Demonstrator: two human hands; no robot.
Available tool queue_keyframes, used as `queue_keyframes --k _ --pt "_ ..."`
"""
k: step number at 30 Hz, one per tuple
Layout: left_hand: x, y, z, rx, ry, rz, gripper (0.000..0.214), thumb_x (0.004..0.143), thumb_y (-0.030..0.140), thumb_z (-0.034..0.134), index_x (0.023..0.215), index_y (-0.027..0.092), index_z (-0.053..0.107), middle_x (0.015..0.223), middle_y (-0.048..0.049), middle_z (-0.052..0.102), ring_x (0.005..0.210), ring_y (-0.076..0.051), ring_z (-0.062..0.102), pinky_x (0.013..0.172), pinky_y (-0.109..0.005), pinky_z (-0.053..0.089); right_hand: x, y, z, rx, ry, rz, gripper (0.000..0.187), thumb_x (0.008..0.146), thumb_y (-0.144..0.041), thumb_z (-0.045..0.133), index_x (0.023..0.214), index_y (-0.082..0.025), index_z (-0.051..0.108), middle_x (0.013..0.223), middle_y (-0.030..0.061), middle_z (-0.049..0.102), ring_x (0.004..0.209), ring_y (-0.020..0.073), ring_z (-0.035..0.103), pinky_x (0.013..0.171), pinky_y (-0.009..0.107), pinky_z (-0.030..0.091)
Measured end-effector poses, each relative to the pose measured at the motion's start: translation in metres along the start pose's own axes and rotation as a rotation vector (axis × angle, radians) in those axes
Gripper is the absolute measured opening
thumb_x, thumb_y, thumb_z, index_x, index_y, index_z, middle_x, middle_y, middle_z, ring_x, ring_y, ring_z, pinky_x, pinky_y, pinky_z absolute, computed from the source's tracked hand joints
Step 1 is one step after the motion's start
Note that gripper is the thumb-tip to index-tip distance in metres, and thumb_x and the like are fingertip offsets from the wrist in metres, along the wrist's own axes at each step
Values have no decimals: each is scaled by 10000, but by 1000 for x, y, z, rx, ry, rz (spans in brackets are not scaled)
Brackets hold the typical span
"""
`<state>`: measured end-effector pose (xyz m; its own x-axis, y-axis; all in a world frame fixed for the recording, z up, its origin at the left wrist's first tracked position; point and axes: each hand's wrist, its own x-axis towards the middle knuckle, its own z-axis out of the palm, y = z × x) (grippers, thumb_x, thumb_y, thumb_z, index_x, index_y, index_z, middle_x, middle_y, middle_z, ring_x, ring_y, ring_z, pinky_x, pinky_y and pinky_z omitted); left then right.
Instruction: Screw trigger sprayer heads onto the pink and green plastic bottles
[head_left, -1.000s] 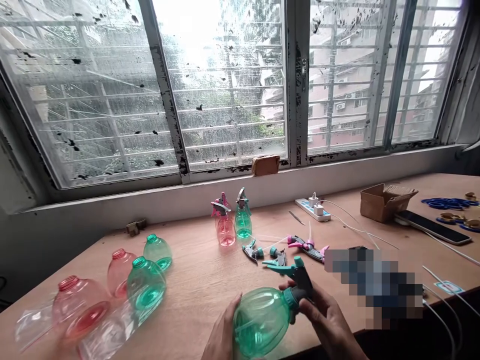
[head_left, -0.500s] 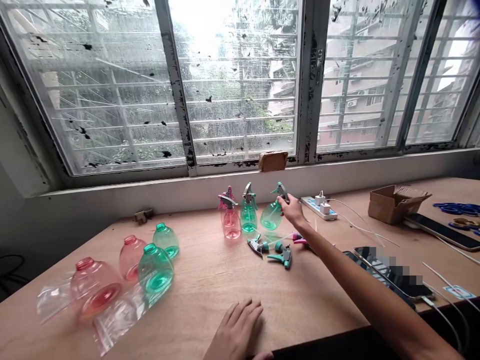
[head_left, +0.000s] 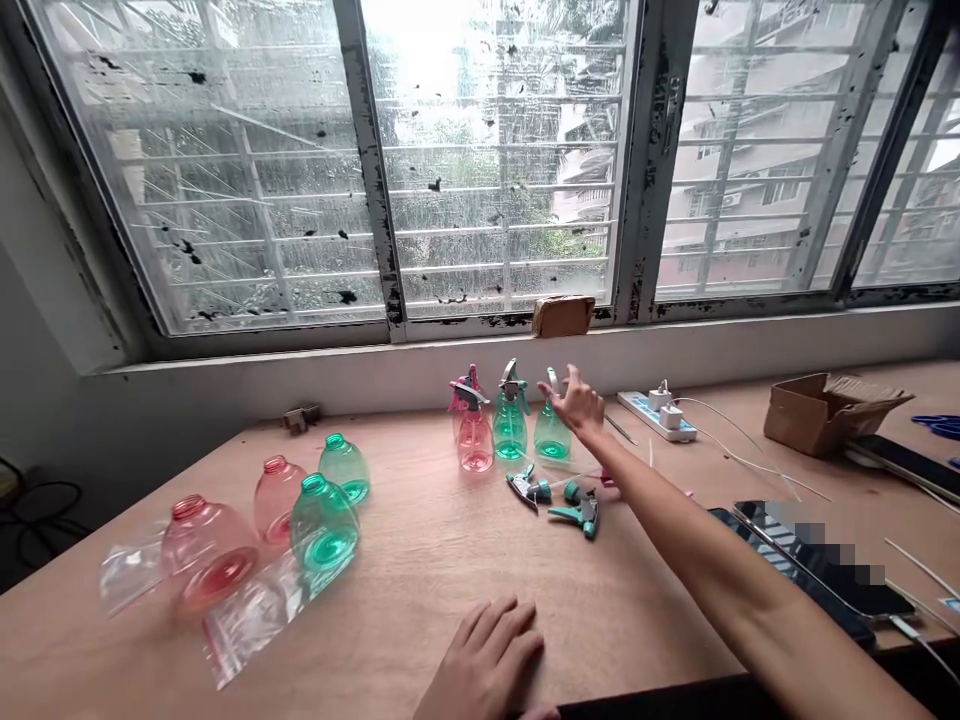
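Observation:
My right hand (head_left: 577,402) is stretched far across the wooden table (head_left: 420,580), fingers spread, right beside a green spray bottle (head_left: 551,434) that stands upright with its trigger head on. That bottle ends a short row with another green spray bottle (head_left: 510,424) and a pink spray bottle (head_left: 474,436). My left hand (head_left: 486,662) lies flat and open on the table near its front edge, holding nothing. Loose trigger heads (head_left: 574,508) lie just in front of the row.
Headless green and pink bottles (head_left: 324,528) and clear plastic bags (head_left: 247,618) lie at the left. A power strip (head_left: 658,414) with white cables, a cardboard box (head_left: 825,410) and phones (head_left: 802,560) sit at the right. A window sill runs behind the table.
The green bottle left my two hands, my right hand carried it to the back row, set it upright and opened off it. My left hand went flat on the table.

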<state>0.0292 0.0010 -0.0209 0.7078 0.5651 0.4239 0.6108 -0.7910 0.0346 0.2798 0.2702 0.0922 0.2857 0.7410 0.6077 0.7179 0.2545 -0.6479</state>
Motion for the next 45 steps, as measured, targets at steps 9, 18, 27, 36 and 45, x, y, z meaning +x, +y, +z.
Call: queue_keyframes --k 9,18,27,36,45 --pt "3 12 -15 -202 -66 -143 397 945 330 706 1329 258 638 1497 -94 632 1358 -333 603 1142 -454 503 -44 -120 12 89 -73 -664 293 1074 -314 427 1284 -175 577 1412 170 580 1363 318 466 1147 506 376" --pt "-5 2 5 -191 -63 -188 379 866 327 753 1220 208 690 1218 -128 769 1143 -394 702 994 -520 601 -187 -210 120 360 -530 -893 861 905 -680 655 1534 -185 335 1553 190 508 1358 337 557 1104 456 479" --pt "-2 11 -16 -420 6 -361 374 951 277 676 1324 261 649 1338 -99 720 1237 -354 675 1063 -473 574 -202 -171 75 404 -806 -574 885 882 -524 765 1536 -143 306 1436 226 606 1296 383 613 1024 524 539" --pt "-3 10 -13 -640 152 -570 218 1007 453 618 1039 239 589 966 -27 706 912 -231 736 891 -354 621 -219 -8 -81 583 -664 -211 891 885 -379 792 1603 -299 271 1519 167 542 1313 313 610 1094 502 508" --pt "-2 12 -7 -530 234 -607 878 822 440 856 1528 313 349 1495 -143 510 1415 -396 489 1191 -653 359 -234 19 -100 562 -791 -272 1247 664 -473 955 1653 -301 216 1463 170 623 1383 381 561 1158 514 427"
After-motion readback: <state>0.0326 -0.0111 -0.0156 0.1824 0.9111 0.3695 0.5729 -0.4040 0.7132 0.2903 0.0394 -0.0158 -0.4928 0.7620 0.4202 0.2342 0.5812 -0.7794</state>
